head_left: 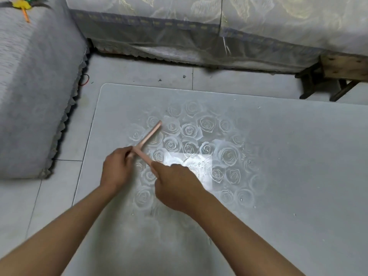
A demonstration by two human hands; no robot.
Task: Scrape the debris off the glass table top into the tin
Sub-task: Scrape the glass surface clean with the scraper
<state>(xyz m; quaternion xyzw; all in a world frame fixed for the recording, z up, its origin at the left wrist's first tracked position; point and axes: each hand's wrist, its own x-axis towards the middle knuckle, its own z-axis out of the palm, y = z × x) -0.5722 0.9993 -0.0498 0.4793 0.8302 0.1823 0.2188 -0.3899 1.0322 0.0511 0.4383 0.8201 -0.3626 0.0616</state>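
- Head view shows the left hand (116, 168) with its fingers curled round the pink scraper (149, 134), right where its two bars meet.
- At 4 o'clock from it, the right hand (175, 188) grips the end of the short bar. Its fingers are folded under, so mostly its back shows.
- That scraper is thin, stiff and smooth, shaped like a T or an L. Its long bar points toward 1 o'clock over the table.
- Under it, the table (288, 176) is smooth frosted glass with round corners and white roses printed in the middle.
- Tiny crumbs and wet-looking drops, the debris (203, 165), sit near the hands at 3 o'clock, with more bits farther that way.
- No tin shows in the picture.
- I think the scraping is only starting: both hands seem to be readying the tool.
- Next, I guess, the flat edge must press on the glass and pull the crumbs toward wherever the tin waits.
- At 9 o'clock is a soft grey sofa (29, 96) with a lacy hem, on a pale tile floor (139, 70).
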